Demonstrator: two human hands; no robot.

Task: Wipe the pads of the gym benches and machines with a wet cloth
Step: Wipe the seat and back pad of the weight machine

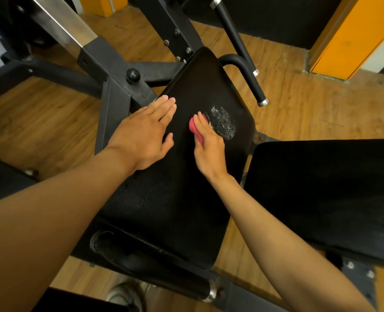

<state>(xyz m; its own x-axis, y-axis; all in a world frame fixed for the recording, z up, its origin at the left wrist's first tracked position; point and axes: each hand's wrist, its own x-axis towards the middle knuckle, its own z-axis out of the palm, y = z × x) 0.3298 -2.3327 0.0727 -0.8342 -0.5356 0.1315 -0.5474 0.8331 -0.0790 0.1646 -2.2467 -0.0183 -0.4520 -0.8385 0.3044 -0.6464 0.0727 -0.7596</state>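
Note:
A long black pad (pixel 182 188) of a gym machine runs from bottom centre up toward the frame. My left hand (pixel 145 131) lies flat on its left edge with straight fingers. My right hand (pixel 209 140) grips a small pink cloth (pixel 194 129) and presses it on the pad. Just right of the cloth is a white foamy wet patch (pixel 223 122). A second black pad (pixel 326 194) sits to the right.
The black steel frame (pixel 119 70) with a round knob (pixel 132 75) stands at upper left. A curved black handle (pixel 247 75) with a chrome tip juts out at the pad's upper right. Wooden floor (pixel 310 109) surrounds the machine; an orange pillar (pixel 353 34) stands at top right. A shoe (pixel 125 296) shows at the bottom.

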